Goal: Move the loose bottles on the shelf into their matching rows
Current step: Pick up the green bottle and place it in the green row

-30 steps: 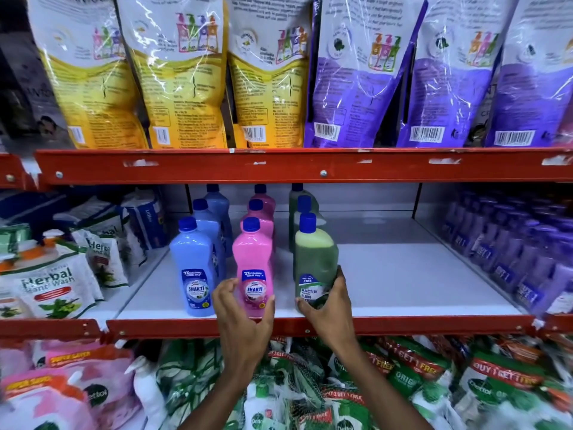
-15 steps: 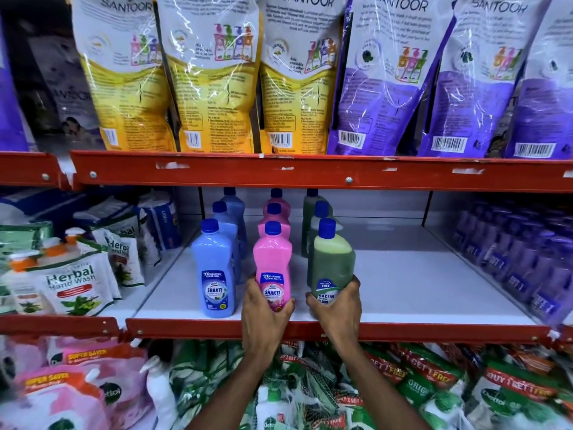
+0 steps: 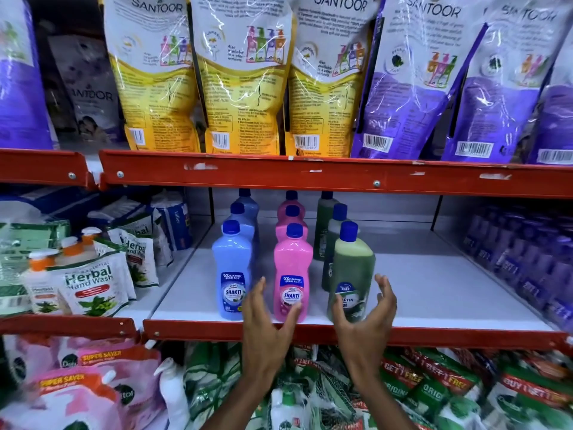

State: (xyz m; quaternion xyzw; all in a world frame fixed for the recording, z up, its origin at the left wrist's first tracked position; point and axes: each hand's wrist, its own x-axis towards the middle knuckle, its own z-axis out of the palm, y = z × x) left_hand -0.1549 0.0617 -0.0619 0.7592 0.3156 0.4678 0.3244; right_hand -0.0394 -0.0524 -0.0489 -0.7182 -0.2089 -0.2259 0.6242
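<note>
so it's a shop rack with red rails, and the white shelf (image 3: 418,293) in the middle is where everything's happening. up top there's a row of big santoor refill pouches (image 3: 245,76), yellow ones on the left and purple ones to the right. far right of the white shelf is a blurry block of purple bottles (image 3: 521,259), and over on the left section sit herbal hand wash packs (image 3: 90,283) with a couple of orange-capped pump bottles. below the front rail it's a jumble of green and pink pouches.

on the shelf itself there are three rows running front to back: blue, pink, green, each three deep as far as i can see. the front blue bottle (image 3: 231,271) stands upright at the shelf edge. the front pink bottle (image 3: 293,271) is right beside it, upright too. the front green bottle (image 3: 352,268) looks slightly tilted and sits at the edge in line with its row.

left hand (image 3: 263,324) is spread, fingers loose around the base of the pink bottle, thumb just about touching the lower label, not gripping. right hand (image 3: 366,318) is cupped around the bottom of the green bottle, fingers splayed, nothing grasped.
</note>
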